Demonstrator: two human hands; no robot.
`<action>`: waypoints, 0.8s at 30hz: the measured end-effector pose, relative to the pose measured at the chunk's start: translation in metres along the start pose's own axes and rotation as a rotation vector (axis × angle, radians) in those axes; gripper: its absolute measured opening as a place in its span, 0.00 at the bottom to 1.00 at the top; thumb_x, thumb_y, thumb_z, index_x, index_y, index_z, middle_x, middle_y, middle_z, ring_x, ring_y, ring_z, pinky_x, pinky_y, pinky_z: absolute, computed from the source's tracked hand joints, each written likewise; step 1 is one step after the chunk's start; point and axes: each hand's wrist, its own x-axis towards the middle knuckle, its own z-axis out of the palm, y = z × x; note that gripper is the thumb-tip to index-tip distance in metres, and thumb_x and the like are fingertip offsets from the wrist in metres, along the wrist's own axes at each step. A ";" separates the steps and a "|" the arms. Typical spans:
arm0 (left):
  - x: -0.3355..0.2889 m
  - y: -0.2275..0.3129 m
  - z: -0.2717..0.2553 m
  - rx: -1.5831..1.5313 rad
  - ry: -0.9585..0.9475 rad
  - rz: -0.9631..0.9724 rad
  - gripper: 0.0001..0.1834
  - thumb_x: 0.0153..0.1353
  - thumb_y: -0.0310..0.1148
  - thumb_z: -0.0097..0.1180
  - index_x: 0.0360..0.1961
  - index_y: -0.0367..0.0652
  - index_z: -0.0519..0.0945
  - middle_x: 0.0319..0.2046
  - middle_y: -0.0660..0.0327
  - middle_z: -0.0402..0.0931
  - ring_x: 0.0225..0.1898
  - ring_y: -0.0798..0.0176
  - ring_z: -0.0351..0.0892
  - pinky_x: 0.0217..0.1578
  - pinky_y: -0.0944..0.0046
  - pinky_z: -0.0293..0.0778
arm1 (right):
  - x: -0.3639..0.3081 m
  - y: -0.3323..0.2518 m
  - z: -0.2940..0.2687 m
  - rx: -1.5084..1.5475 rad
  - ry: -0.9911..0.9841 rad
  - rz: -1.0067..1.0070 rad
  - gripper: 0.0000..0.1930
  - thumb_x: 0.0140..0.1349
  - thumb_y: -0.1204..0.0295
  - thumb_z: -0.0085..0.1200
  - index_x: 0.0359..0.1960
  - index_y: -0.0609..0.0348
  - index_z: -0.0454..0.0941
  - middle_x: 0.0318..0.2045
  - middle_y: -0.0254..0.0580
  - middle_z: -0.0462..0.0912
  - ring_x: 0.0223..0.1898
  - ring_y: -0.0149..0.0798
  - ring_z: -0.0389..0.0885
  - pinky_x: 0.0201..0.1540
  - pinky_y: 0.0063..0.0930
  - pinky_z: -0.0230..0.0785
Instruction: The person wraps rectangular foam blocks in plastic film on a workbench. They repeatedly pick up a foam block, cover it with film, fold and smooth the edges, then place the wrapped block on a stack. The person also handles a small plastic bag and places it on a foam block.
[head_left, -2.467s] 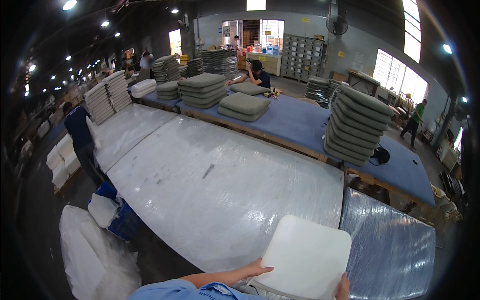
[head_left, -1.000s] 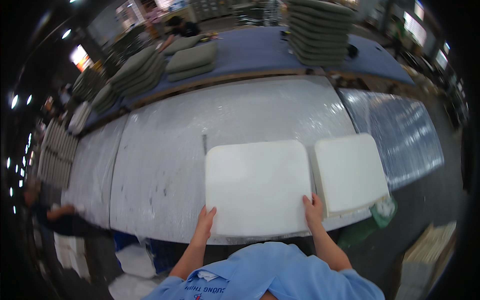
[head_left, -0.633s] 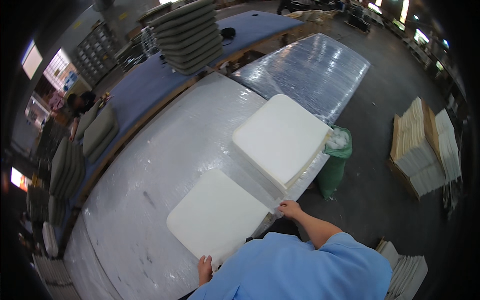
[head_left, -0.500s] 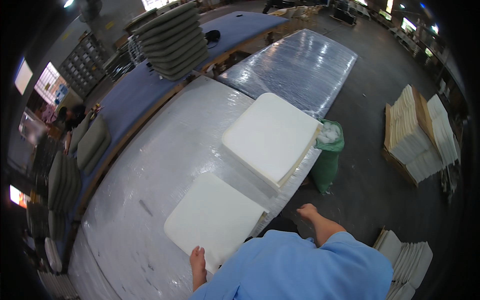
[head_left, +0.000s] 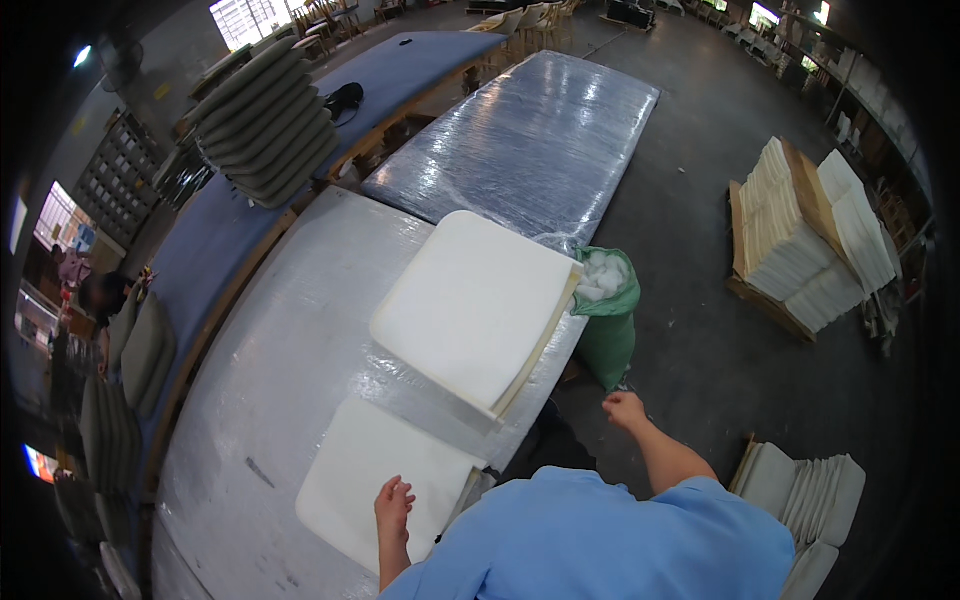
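A white foam seat pad with rounded corners (head_left: 365,465) lies on the plastic-wrapped table in front of me. My left hand (head_left: 396,507) hovers over that pad's near part, fingers loosely curled and apart, holding nothing. Beyond it sits a short stack of similar white pads (head_left: 475,300), reaching the table's right edge. My right hand (head_left: 626,410) is off the table's right side with its fingers drawn together and nothing visible in them. Nearest to it stands a green sack (head_left: 608,345), its mouth showing white fluffy stuffing (head_left: 602,275).
A blue-topped table (head_left: 235,220) along the left bears a tall stack of grey cushions (head_left: 268,125). Past the pads is a plastic-wrapped blue slab (head_left: 520,130). White pad piles (head_left: 800,240) stand on the right floor, and more (head_left: 800,500) close by. Another person (head_left: 105,295) is far left.
My view has shifted, so the tables and pads appear further left. My right hand has come closer to the green sack. The left hand has risen over the near pad.
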 end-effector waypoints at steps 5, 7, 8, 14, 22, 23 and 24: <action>-0.012 0.011 0.083 0.030 0.024 -0.087 0.25 0.73 0.41 0.58 0.66 0.41 0.76 0.47 0.58 0.84 0.40 0.64 0.83 0.39 0.65 0.75 | 0.119 -0.071 -0.039 -0.021 0.165 -0.128 0.18 0.60 0.64 0.68 0.50 0.55 0.87 0.42 0.46 0.89 0.43 0.43 0.88 0.47 0.38 0.78; -0.023 0.019 0.110 0.017 0.039 -0.104 0.25 0.73 0.39 0.57 0.67 0.40 0.75 0.48 0.57 0.84 0.43 0.63 0.83 0.42 0.65 0.76 | 0.161 -0.109 -0.055 -0.069 0.204 -0.108 0.20 0.59 0.63 0.67 0.53 0.52 0.85 0.49 0.49 0.87 0.54 0.49 0.85 0.57 0.42 0.76; -0.030 0.028 0.129 0.003 0.024 -0.107 0.25 0.73 0.39 0.57 0.67 0.39 0.74 0.49 0.56 0.84 0.44 0.62 0.83 0.43 0.65 0.76 | 0.185 -0.119 -0.063 -0.112 0.242 -0.133 0.21 0.59 0.64 0.67 0.55 0.51 0.84 0.51 0.50 0.86 0.56 0.51 0.83 0.58 0.43 0.75; -0.063 0.052 0.178 0.149 -0.008 -0.026 0.26 0.74 0.37 0.56 0.69 0.37 0.72 0.50 0.54 0.85 0.47 0.63 0.83 0.48 0.64 0.77 | 0.254 -0.165 -0.061 -0.359 0.145 -0.122 0.22 0.58 0.66 0.66 0.56 0.50 0.83 0.59 0.53 0.79 0.60 0.56 0.79 0.60 0.47 0.73; -0.076 0.027 0.191 0.256 0.114 -0.124 0.24 0.71 0.36 0.60 0.65 0.37 0.77 0.43 0.56 0.85 0.40 0.65 0.83 0.43 0.66 0.79 | 0.289 -0.155 -0.113 0.056 -0.216 -0.178 0.09 0.62 0.67 0.62 0.41 0.55 0.82 0.44 0.43 0.85 0.48 0.47 0.84 0.53 0.41 0.77; -0.073 0.028 0.195 0.213 0.114 -0.127 0.24 0.71 0.36 0.60 0.65 0.37 0.77 0.43 0.56 0.85 0.40 0.65 0.83 0.43 0.66 0.79 | 0.291 -0.152 -0.130 0.312 -0.282 -0.117 0.08 0.63 0.68 0.61 0.41 0.54 0.82 0.43 0.40 0.85 0.46 0.44 0.85 0.52 0.41 0.77; -0.066 0.030 0.198 0.171 0.113 -0.131 0.24 0.71 0.36 0.60 0.64 0.37 0.77 0.42 0.57 0.85 0.40 0.66 0.82 0.43 0.66 0.78 | 0.292 -0.149 -0.143 0.568 -0.344 -0.052 0.06 0.65 0.68 0.60 0.41 0.53 0.81 0.41 0.37 0.86 0.44 0.41 0.85 0.51 0.40 0.77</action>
